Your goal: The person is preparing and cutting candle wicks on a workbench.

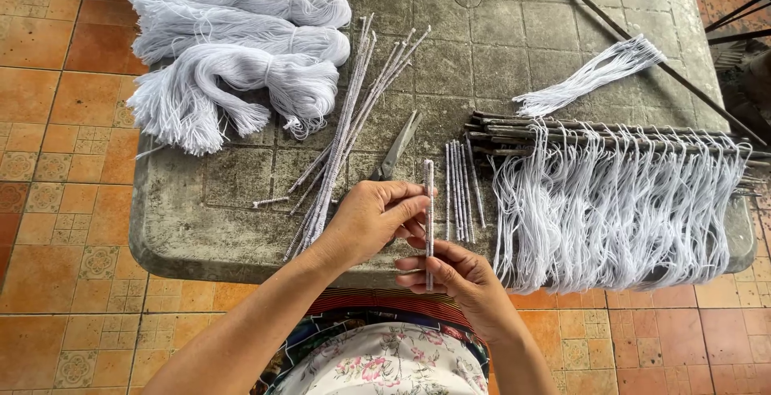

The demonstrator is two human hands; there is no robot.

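Both hands hold one thin stick wrapped in white thread point(429, 202), standing upright above the front edge of a grey stone slab point(201, 234). My left hand point(369, 218) pinches its middle from the left. My right hand point(454, 274) grips its lower end from below. Just behind the stick lie several short wrapped sticks point(460, 190) side by side. Scissors point(395, 150) rest on the slab behind my left hand.
Three white yarn skeins point(241, 50) lie at the back left. Long wrapped sticks point(341, 134) fan across the middle. Dark rods with hanging white threads point(610, 202) fill the right side, a loose thread bundle point(594, 74) behind them. Orange floor tiles surround the slab.
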